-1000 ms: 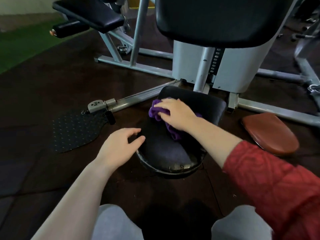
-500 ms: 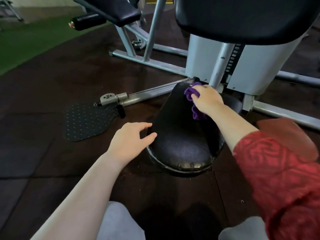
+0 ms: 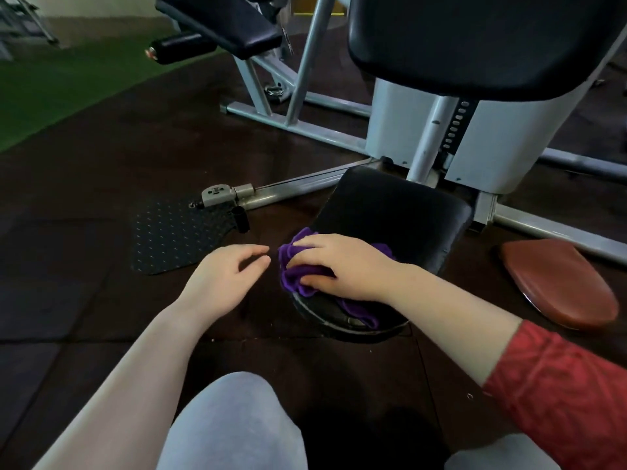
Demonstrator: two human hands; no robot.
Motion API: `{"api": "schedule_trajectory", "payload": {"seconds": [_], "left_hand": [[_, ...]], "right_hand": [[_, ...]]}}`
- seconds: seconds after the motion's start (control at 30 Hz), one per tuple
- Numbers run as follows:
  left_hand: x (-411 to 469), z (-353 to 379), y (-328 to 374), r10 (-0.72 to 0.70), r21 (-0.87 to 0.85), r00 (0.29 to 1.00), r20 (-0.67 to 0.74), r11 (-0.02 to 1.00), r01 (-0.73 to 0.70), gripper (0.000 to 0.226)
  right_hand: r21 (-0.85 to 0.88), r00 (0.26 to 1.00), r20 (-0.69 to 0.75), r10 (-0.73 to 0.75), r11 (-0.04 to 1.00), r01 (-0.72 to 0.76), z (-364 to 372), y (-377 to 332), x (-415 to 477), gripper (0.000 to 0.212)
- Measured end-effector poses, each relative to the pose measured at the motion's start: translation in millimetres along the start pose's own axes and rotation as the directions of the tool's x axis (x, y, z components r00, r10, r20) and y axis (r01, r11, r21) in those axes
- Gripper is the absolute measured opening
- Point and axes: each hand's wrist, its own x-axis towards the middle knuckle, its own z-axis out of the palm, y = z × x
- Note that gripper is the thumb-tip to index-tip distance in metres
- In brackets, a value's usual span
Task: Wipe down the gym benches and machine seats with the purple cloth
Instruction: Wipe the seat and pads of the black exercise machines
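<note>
A low black padded machine seat (image 3: 400, 212) sits in front of me on the dark rubber floor. My right hand (image 3: 342, 266) lies on the bunched purple cloth (image 3: 293, 274) and presses it onto the seat's near left part, fingers curled into the fabric. Part of the cloth trails out under my wrist toward the seat's front rim. My left hand (image 3: 224, 279) hovers just left of the seat with relaxed fingers, holding nothing and not touching the cloth. Above the seat rises the black back pad (image 3: 475, 39) of the same machine.
A brown padded seat (image 3: 559, 283) lies on the floor to the right. A black studded foot plate (image 3: 169, 235) and a grey metal bar (image 3: 288, 188) lie to the left. Another black bench pad (image 3: 220, 22) and grey frame stand behind. Green turf (image 3: 51, 86) is far left.
My right hand has dragged the cloth from the seat's far edge back to its near left part. The left hand stayed beside the seat.
</note>
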Motion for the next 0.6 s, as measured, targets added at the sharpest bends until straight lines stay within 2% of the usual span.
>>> {"api": "schedule_trajectory", "payload": {"seconds": [0.13,0.23,0.33,0.4,0.47,0.53,0.6], "left_hand": [[-1,1,6,0.020,-0.013,1.000,-0.015,1.000,-0.020,0.033],[-1,3,14,0.041,-0.021,0.999,-0.008,0.999,-0.041,0.033],[-2,4,24,0.051,-0.027,0.998,-0.022,0.998,-0.052,0.033],[-2,6,30,0.065,-0.023,0.998,-0.027,0.998,-0.065,0.033],[0,10,37,0.076,-0.016,0.997,-0.016,0.997,-0.077,0.033],[3,13,43,0.088,-0.010,0.996,-0.009,0.996,-0.088,0.034],[8,15,48,0.100,-0.013,0.995,-0.017,0.995,-0.100,0.034]], "right_hand": [[0.008,0.997,0.019,-0.070,0.998,0.070,-3,-8,-25,0.033],[0.077,0.997,0.050,-0.060,0.995,0.056,-13,-4,-54,0.033],[0.115,0.994,-0.060,0.096,0.989,-0.089,-17,23,-73,0.033],[0.103,0.946,-0.219,0.241,0.969,-0.223,-10,36,-71,0.031],[0.050,0.891,-0.307,0.334,0.941,-0.335,1,26,-61,0.032],[0.016,0.908,-0.305,0.286,0.955,-0.295,8,6,-59,0.031],[0.047,0.955,-0.220,0.197,0.980,-0.191,5,-4,-75,0.033]]}}
